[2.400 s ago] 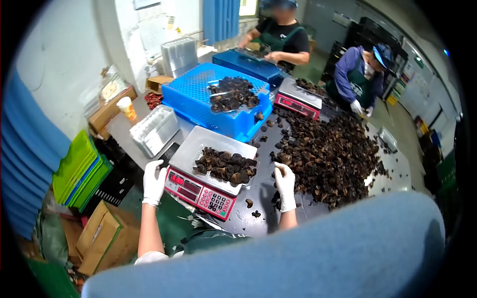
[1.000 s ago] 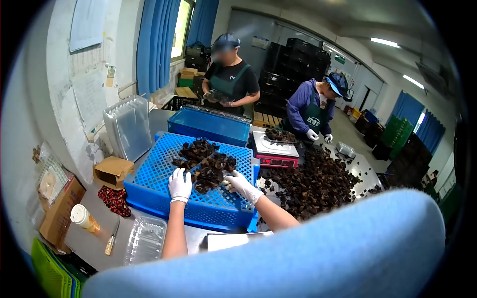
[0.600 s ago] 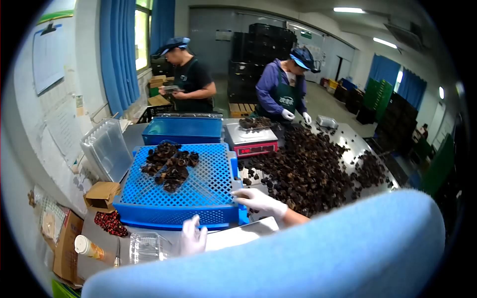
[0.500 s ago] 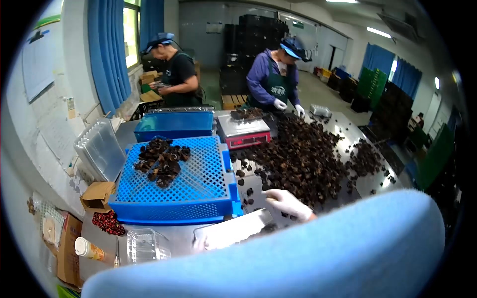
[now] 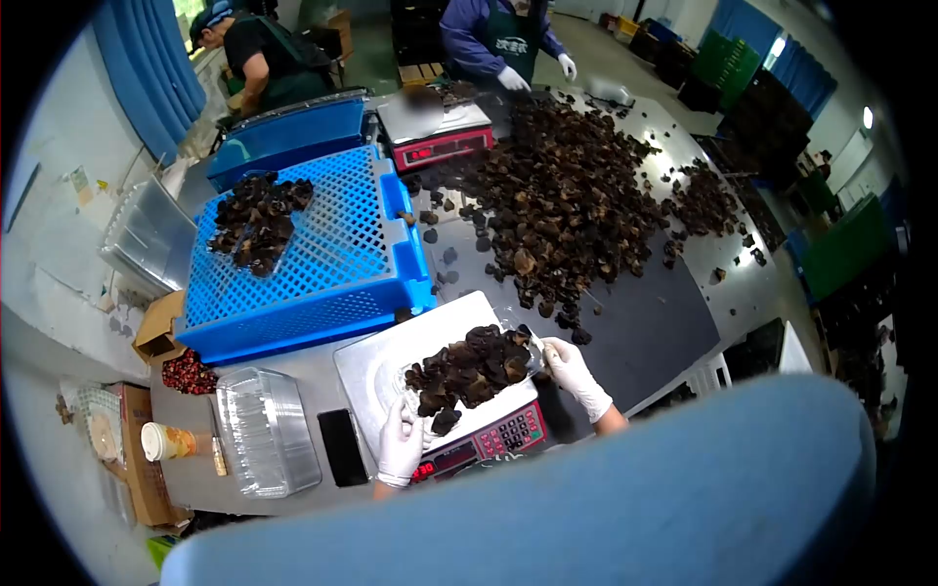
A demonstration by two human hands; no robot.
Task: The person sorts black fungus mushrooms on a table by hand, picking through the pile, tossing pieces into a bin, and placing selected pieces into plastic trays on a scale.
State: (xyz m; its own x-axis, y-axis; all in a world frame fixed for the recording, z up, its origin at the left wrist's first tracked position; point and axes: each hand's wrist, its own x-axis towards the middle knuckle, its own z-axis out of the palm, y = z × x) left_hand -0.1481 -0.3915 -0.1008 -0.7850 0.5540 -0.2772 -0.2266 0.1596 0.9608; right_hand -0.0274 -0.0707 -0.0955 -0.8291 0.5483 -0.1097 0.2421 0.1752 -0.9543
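A clear plastic tray (image 5: 403,372) heaped with dark wood ear mushrooms (image 5: 474,366) is at the metal plate of the near scale (image 5: 376,352). My left hand (image 5: 401,444), in a white glove, has its fingers closed at the tray's left front edge. At the right end, my right hand (image 5: 575,376), also gloved, pinches the tray's rim. The scale's keypad and red digits show below the plate, partly covered by a blurred blue shape in the foreground. I cannot tell whether the tray rests fully on the plate.
A large mushroom pile (image 5: 576,195) spreads behind my right hand. At left stand a blue crate (image 5: 332,254) bearing another filled tray, stacked clear trays (image 5: 259,430), a phone (image 5: 341,447) and a paper cup (image 5: 166,441). Beyond are a second scale (image 5: 440,137) and two co-workers.
My view has tipped downward, revealing the near scale and filled tray. My right hand, earlier beside the pile, is now at the tray. The co-worker at left has bent lower.
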